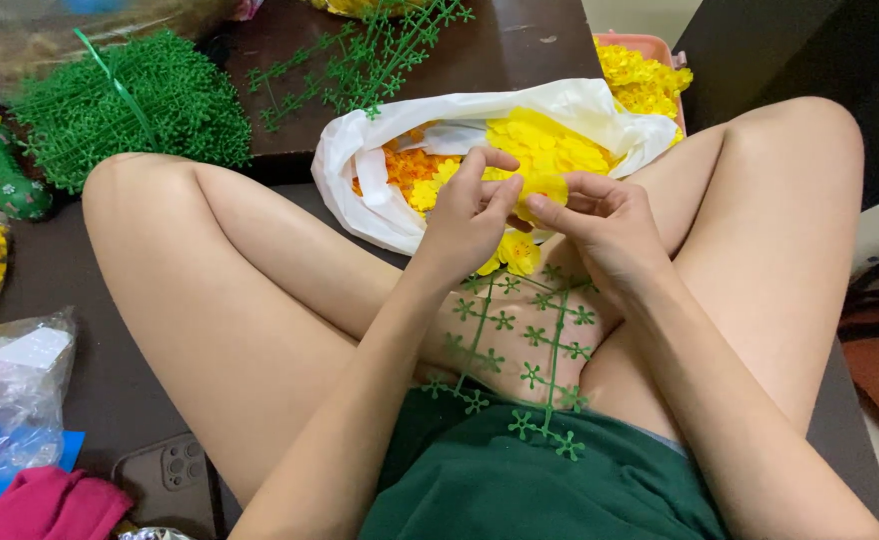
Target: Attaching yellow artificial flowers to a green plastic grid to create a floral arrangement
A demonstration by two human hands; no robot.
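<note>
Person sitting cross-legged on the floor, both hands meeting right in front of a white plastic bag (365, 170) full of yellow & orange fake flower heads. Left hand (467, 215) has thumb + fingers pressed together on a yellow flower (540, 185), right hand (600, 215) pinching the same flower from the other side, so fingertips of both are basically touching. Another yellow flower (518, 252) sits just below the hands, looks stuck on the top end of a green plastic grid (525, 340) w/ little star-shaped nubs. That grid lies across the lap, running from under the hands down to the green shorts (520, 490).

Behind the bag there's a dark counter (520, 45) w/ more loose green grids (360, 60) on it, and a pink tray (650, 75) of yellow flowers at its right. Far left: a big tied bundle of green grids (125, 105). Bottom left, a clear bag (10, 395), a phone (165, 475) lying back up, some pink cloth (45, 510).
</note>
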